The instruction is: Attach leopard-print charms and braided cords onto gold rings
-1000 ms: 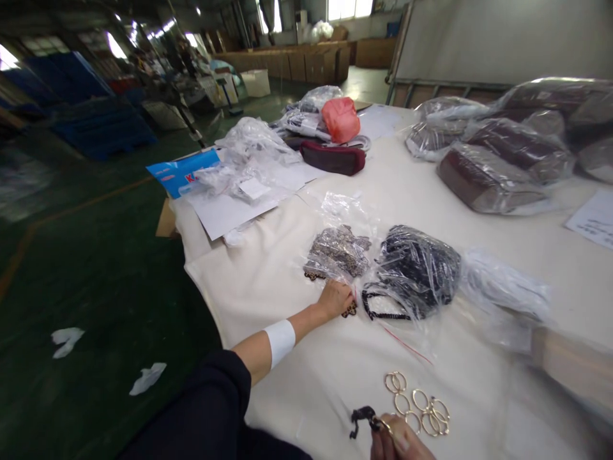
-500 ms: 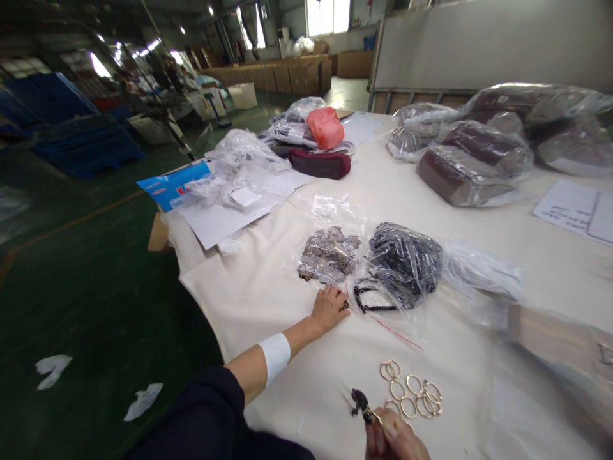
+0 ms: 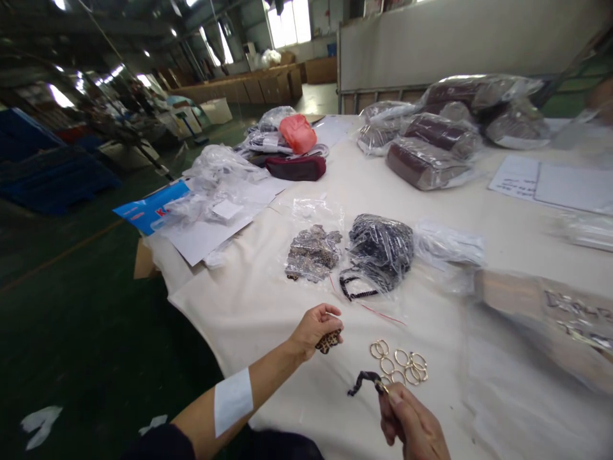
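Observation:
My left hand (image 3: 313, 329) is closed on a small leopard-print piece (image 3: 328, 342), held over the cloth with its fingers bent. Lower right, my right hand (image 3: 412, 415) pinches a gold ring, mostly hidden by the fingers, with a short black strap (image 3: 366, 378) dangling off to the left. Several loose gold rings (image 3: 387, 366) lie just beyond the right hand. A clear bag of leopard-print pieces (image 3: 313, 253) rests past my left hand. Beside it sits a plastic bag of black gathered straps (image 3: 380, 246), one loop sticking out at the front.
Wrapped dark bags (image 3: 431, 163) stand at the back right of the cloth-covered table (image 3: 249, 300). A beige bag in plastic (image 3: 517, 300) lies at the right. Papers and crumpled plastic (image 3: 215, 169) cover the left edge. A red pouch (image 3: 297, 133) tops a far pile.
My left hand has come back from beside the leopard-print bag, and a leopard-print piece now shows in it. The black strap in my right hand hangs further out. The view has swung right.

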A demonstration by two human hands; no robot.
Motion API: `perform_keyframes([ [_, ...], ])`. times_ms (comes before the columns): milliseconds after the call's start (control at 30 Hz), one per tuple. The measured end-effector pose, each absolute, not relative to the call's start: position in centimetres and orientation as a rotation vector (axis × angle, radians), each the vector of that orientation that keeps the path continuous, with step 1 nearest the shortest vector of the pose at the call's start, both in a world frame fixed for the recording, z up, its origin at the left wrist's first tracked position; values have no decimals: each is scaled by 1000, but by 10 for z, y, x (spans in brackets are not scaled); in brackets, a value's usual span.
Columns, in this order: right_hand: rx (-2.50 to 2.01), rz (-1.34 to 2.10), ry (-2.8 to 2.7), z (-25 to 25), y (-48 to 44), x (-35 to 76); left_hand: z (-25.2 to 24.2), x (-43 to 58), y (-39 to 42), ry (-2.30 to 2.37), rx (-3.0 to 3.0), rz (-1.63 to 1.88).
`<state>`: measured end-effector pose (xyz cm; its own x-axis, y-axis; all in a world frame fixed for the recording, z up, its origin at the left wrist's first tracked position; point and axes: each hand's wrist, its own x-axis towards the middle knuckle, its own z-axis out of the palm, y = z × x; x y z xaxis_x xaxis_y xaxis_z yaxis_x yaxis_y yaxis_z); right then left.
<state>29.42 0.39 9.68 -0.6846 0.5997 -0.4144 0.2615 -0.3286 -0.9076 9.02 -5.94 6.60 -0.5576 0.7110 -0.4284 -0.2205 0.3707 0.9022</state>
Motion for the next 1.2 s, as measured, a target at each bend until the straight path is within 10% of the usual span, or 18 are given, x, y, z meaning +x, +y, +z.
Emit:
perform_keyframes([
  [567, -892, 1602, -1986, 136, -24, 280, 125, 156, -82, 691, 260, 1579],
  [1200, -804, 1458, -2080, 136, -23, 282, 122, 146, -85, 848, 220, 1572],
])
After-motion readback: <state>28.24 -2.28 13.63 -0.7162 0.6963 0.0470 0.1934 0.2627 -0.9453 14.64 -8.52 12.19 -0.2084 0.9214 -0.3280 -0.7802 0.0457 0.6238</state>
